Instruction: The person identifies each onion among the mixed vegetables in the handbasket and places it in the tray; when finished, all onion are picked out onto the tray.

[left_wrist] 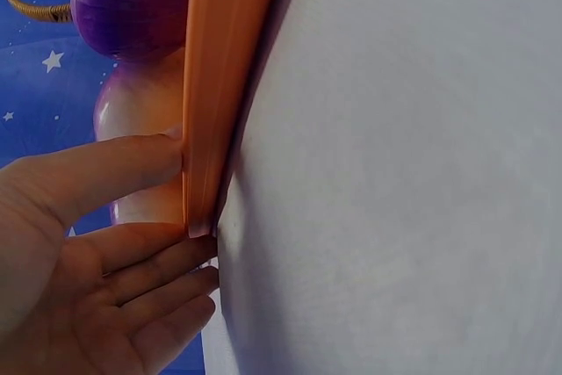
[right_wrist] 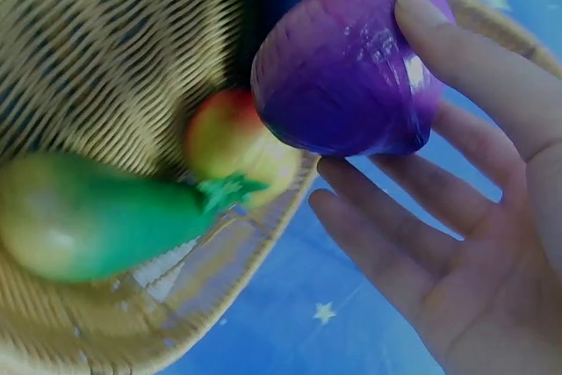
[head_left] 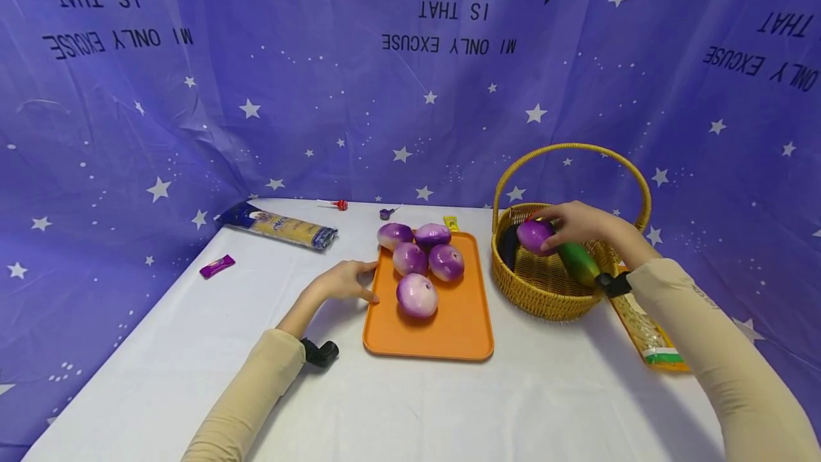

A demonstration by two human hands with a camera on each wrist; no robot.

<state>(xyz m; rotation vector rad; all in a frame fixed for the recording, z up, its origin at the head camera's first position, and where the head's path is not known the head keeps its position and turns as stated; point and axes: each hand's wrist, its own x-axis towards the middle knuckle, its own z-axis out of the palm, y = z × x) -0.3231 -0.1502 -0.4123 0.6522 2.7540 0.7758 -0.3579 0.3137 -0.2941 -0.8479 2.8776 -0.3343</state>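
Observation:
My right hand [head_left: 571, 225] grips a purple onion [head_left: 532, 235] over the wicker basket [head_left: 545, 305], thumb on one side and fingers on the other in the right wrist view. Inside the basket lie a green, pear-shaped vegetable [right_wrist: 97, 217], a red-yellow tomato [right_wrist: 237, 142] with a green stem top, and a long dark vegetable [head_left: 509, 247]. On the orange tray [head_left: 442, 337], several purple-and-white onions [head_left: 417, 296] sit toward the back and middle. My left hand [head_left: 343, 280] touches the tray's left edge, its thumb and fingers fairly straight in the left wrist view.
A pasta packet [head_left: 282, 227] and a purple wrapped sweet [head_left: 217, 266] lie at left. Two lollipops, one red [head_left: 342, 204] and one dark [head_left: 386, 213], and a yellow sweet [head_left: 451, 223] lie behind. An orange-edged packet [head_left: 651, 334] lies right of the basket, under my forearm.

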